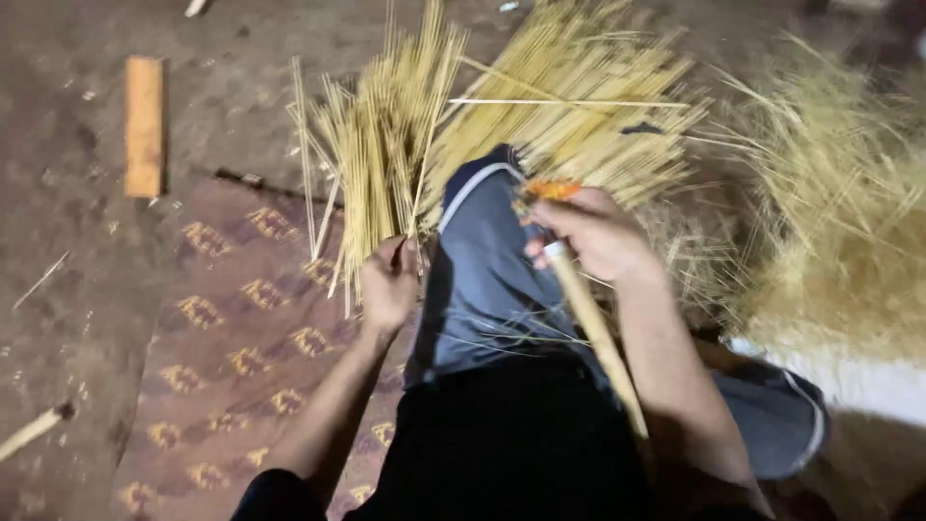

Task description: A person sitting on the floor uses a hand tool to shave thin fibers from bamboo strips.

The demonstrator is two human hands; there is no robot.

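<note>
Left hand (388,285): fingers closed around thin bamboo sticks (371,164), fanned on floor ahead, bunching them | Right hand (593,232): fist wrapped on long wooden handle (598,338) over knee cloth (482,280), steadied | Shavings heap (839,212) lies right, aside.

Pale yellow sticks (386,145), maroon mat (231,328) with gold motifs, grey-blue cloth (482,280)

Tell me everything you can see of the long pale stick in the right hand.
The long pale wooden stick is smooth, round and light tan. It slants from the right hand down toward the person's lap, crossing the blue-grey cloth on the knee. The hand grips its upper end, where something orange shows above the fingers. Its lower end passes behind the forearm.
</note>
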